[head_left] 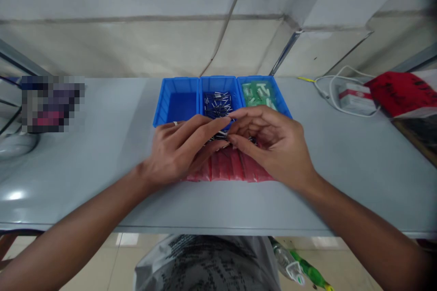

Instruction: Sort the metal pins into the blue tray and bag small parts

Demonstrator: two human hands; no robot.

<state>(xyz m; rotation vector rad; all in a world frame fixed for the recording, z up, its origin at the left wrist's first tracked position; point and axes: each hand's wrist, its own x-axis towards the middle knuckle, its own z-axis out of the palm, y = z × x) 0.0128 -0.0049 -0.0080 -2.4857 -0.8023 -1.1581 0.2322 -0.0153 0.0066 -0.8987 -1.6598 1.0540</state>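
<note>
My left hand (184, 148) and my right hand (275, 145) meet at the fingertips over red plastic packets (227, 166). Both hands are closed, their thumbs and fingers pinched near small dark and silvery pieces, but what each one grips is too small to make out. Right behind them stand three joined blue bins. The left bin (180, 104) shows its bare bottom. In the middle bin lie many thin dark and metallic pieces (218, 102). Green-tinted bags with white pieces (261, 93) fill the right bin. My hands hide the bins' front edges.
At the right are a white cable (329, 88), a white and red box (357, 98) and a red bag (404, 93). A computer mouse (17, 144) and blurred-out items are at the far left. Bottles (290, 263) lie on the floor below the table (85, 168).
</note>
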